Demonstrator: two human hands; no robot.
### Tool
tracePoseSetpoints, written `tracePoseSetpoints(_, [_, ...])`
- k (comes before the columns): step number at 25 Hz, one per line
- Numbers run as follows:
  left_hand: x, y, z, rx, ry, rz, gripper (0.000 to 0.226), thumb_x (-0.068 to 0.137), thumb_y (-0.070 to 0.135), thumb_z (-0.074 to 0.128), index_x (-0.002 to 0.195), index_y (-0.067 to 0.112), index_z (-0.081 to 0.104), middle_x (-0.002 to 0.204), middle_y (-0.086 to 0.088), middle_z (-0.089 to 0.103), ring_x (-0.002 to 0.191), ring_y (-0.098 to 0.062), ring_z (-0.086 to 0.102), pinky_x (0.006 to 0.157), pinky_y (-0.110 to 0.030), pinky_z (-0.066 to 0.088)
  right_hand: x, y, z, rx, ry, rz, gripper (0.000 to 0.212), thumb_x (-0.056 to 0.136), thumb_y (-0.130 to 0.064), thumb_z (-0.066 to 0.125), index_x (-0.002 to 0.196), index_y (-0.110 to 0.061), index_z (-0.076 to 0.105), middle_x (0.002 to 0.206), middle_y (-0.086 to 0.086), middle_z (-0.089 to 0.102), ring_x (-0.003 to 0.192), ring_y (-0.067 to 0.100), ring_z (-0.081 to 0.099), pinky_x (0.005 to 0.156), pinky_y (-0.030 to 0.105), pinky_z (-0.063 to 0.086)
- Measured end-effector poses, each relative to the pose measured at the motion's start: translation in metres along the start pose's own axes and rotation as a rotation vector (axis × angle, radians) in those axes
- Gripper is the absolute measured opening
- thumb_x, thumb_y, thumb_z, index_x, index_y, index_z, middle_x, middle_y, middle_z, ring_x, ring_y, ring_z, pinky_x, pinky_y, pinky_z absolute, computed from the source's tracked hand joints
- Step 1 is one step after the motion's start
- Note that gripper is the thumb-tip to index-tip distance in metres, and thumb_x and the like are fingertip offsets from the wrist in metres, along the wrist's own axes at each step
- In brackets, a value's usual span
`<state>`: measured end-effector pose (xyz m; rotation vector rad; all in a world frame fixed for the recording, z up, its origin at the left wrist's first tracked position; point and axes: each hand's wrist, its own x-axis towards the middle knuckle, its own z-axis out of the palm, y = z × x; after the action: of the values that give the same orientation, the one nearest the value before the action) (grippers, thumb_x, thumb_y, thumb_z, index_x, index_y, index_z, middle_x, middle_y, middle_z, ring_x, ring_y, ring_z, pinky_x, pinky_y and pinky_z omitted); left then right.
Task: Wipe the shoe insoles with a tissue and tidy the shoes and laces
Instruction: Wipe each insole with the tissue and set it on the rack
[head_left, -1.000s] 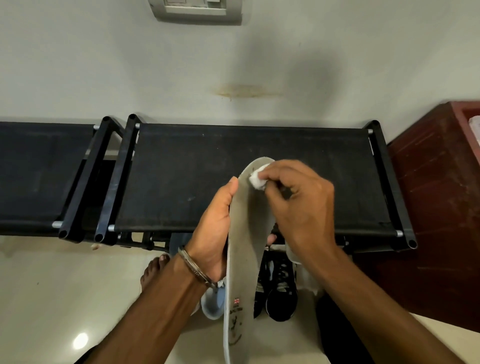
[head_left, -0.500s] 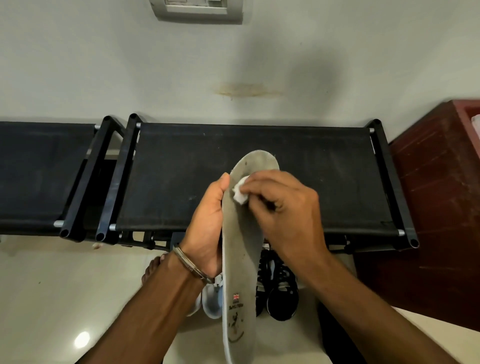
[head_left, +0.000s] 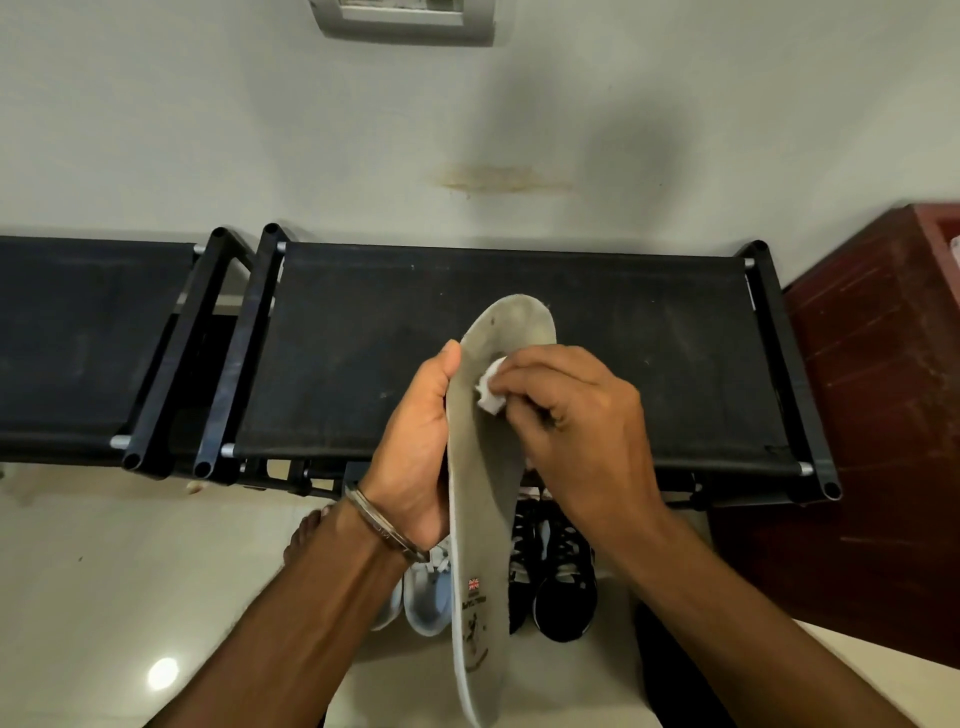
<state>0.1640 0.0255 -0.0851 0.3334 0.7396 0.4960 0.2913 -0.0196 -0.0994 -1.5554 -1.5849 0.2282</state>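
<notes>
The left hand (head_left: 415, 447) holds a long grey insole (head_left: 483, 467) from its left side, with the thumb up along the edge and the fingers tucked behind it. The right hand (head_left: 576, 421) pinches a small white tissue (head_left: 491, 387) with bent fingers and presses it on the top part of the insole, just under the rounded toe end. The insole is held up in the air in front of the person, toe end away and heel end close to the camera. A tiny flag and some dark print show near the heel end. A metal bangle (head_left: 387, 530) sits on the left wrist.

Down on the pale floor (head_left: 104, 571), under the hands, a light blue shoe (head_left: 428, 597) is left of the insole and a black shoe (head_left: 563, 587) with white bits is right of it. A bare foot (head_left: 306, 535) shows beside the left arm. Behind them is a black rack (head_left: 519, 312) with a cloth top, against a pale wall (head_left: 260, 130). A dark red cabinet (head_left: 878, 415) stands to the right.
</notes>
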Motion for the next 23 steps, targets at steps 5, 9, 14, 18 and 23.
tracePoseSetpoints(5, [-0.001,-0.003,0.007,-0.002,0.021,0.004,0.067,0.096,0.057,0.031,0.129,0.008,0.06,0.127,-0.016,0.063,0.119,-0.025,0.06,0.104,-0.038,0.044,-0.002,-0.008,0.004,0.16,0.071,0.186,0.009,0.081,-0.001,0.074,0.086,-0.008,0.078,0.093,-0.001,0.074,0.09,0.009,0.069,0.083,0.023,0.055])
tracePoseSetpoints(9, [0.002,-0.006,0.004,-0.078,0.018,0.023,0.065,0.095,0.059,0.035,0.124,0.008,0.063,0.125,-0.016,0.064,0.12,-0.026,0.06,0.106,-0.037,0.042,0.003,-0.024,0.007,0.535,-0.03,0.378,0.016,0.081,0.005,0.072,0.088,-0.008,0.079,0.093,-0.002,0.075,0.092,0.01,0.071,0.087,0.026,0.056])
tracePoseSetpoints(14, [0.004,-0.012,0.005,0.13,-0.001,0.008,0.066,0.098,0.06,0.027,0.137,0.016,0.055,0.138,-0.018,0.055,0.114,-0.027,0.056,0.095,-0.042,0.041,0.009,0.008,-0.005,0.131,0.16,0.252,0.015,0.081,0.003,0.072,0.087,-0.009,0.078,0.093,-0.002,0.072,0.089,0.008,0.068,0.078,0.027,0.057])
tracePoseSetpoints(18, [0.004,-0.009,0.004,0.01,-0.006,-0.005,0.069,0.095,0.063,0.032,0.137,0.013,0.055,0.135,-0.016,0.058,0.127,-0.027,0.054,0.107,-0.039,0.04,0.002,-0.015,0.005,0.255,0.056,0.225,0.016,0.081,0.003,0.072,0.09,-0.008,0.079,0.095,-0.002,0.073,0.092,0.008,0.069,0.084,0.022,0.054])
tracePoseSetpoints(23, [0.005,-0.008,-0.001,0.125,-0.004,0.013,0.066,0.097,0.061,0.028,0.137,0.015,0.055,0.132,-0.014,0.061,0.11,-0.024,0.06,0.088,-0.038,0.05,0.009,0.013,-0.007,0.063,0.136,0.184,0.015,0.082,0.003,0.074,0.088,-0.01,0.078,0.096,-0.003,0.071,0.09,0.007,0.067,0.075,0.026,0.058])
